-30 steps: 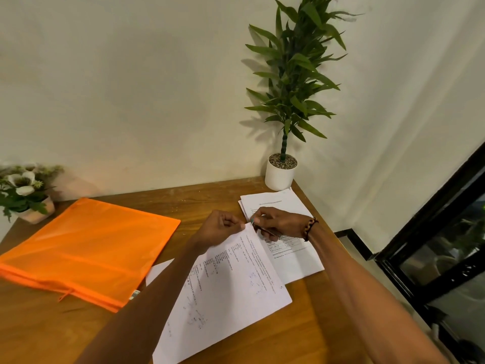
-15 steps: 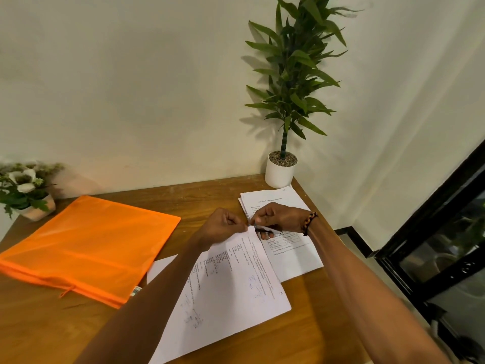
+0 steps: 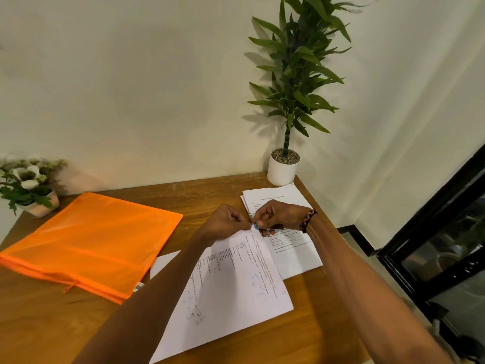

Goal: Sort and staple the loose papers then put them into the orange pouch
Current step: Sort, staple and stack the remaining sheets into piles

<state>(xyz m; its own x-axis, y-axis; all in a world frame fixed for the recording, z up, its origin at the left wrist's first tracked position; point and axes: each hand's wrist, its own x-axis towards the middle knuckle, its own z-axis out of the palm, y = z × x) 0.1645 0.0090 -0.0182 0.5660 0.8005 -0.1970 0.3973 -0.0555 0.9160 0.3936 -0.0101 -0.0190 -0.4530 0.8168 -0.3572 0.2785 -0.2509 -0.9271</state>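
A set of printed papers (image 3: 236, 287) lies slanted on the wooden table (image 3: 309, 334) in front of me. My left hand (image 3: 225, 223) pinches its top corner with closed fingers. My right hand (image 3: 278, 215), with a beaded bracelet on the wrist, meets that same corner and grips a small stapler (image 3: 255, 226), of which only a light blue tip and a thin dark part show. A second stack of papers (image 3: 296, 258) rests under my right hand near the table's right edge. The orange pouch (image 3: 91, 243) lies flat on the left, its zipper side toward me.
A tall plant in a white pot (image 3: 283, 168) stands at the table's far right corner. A small flower pot (image 3: 31, 190) sits at the far left corner. One more white sheet (image 3: 165, 264) peeks out beside the pouch. A black-framed glass door (image 3: 433, 245) stands on the right.
My two hands have drawn closer together at the papers' top corner, and the right hand has shifted slightly up and away. The pouch and the stacks lie where they were.
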